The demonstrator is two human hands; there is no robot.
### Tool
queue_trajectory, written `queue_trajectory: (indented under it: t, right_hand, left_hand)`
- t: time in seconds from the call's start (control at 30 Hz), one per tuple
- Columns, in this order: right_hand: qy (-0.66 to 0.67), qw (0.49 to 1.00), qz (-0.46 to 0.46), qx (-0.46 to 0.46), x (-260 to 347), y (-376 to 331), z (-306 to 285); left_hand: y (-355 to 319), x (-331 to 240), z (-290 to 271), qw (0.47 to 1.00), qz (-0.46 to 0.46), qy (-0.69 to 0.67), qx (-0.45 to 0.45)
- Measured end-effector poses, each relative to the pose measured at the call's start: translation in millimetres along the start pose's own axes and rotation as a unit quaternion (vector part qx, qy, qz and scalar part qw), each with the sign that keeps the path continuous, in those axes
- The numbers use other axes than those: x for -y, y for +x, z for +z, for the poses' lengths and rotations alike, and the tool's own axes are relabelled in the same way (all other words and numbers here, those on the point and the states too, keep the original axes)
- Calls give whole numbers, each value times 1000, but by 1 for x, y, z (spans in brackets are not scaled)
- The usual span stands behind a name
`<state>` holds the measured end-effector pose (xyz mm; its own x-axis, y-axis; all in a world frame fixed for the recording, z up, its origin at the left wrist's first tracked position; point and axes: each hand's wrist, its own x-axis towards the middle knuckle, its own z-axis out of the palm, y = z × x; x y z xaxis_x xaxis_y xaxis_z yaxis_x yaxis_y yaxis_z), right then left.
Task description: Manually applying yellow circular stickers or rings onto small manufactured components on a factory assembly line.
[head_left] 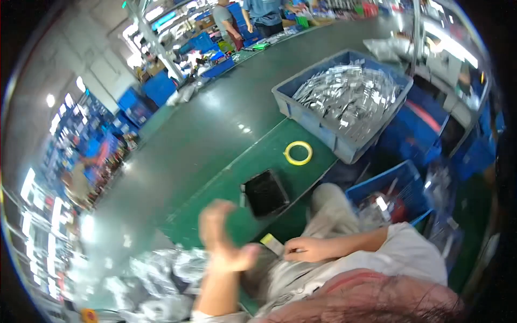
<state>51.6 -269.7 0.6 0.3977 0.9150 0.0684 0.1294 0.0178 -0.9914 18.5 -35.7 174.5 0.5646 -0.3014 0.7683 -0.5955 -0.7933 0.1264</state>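
My left hand [221, 237] is raised over the near edge of the green work surface [215, 199], its thumb apart from the fingers. It is blurred, and nothing shows in its grasp. Close to my lap, my right hand [309, 249] has its fingers curled at a small flat white piece with a yellow-green end [272, 243]. A shallow black square tray [265, 194] lies on the surface ahead of both hands. Beyond that tray rests a yellow ring-shaped roll of tape [298, 153]. Crumpled clear plastic bags [161, 274] are heaped left of my left forearm.
A large grey-blue crate [318, 132] full of small silvery flat pieces stands at the right. Below it, a blue basket [417, 185] holds clear-wrapped items beside my leg. Two people [264, 16] stand across the long green surface. A metal post [416, 35] rises behind the crate.
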Motion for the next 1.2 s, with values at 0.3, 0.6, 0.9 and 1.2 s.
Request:
queue_trajectory:
  t: [0.3, 0.6, 0.9, 1.2]
  right_hand:
    - [-83, 995, 36, -51, -5, -21, -16]
    - [-57, 997, 51, -31, -10, -32, -4]
    - [22, 995, 62, -75, -13, -47, 19]
    - [-76, 994, 51, -52, 5, -30, -3]
  left_hand:
    - [-11, -1, -76, 905, -83, -130, -395]
    - [-22, -7, -123, 933, -60, -71, -347]
    - [19, 1, -145, 966, -38, -137, -215]
    - [35, -5, -137, 965, 7, -127, -231]
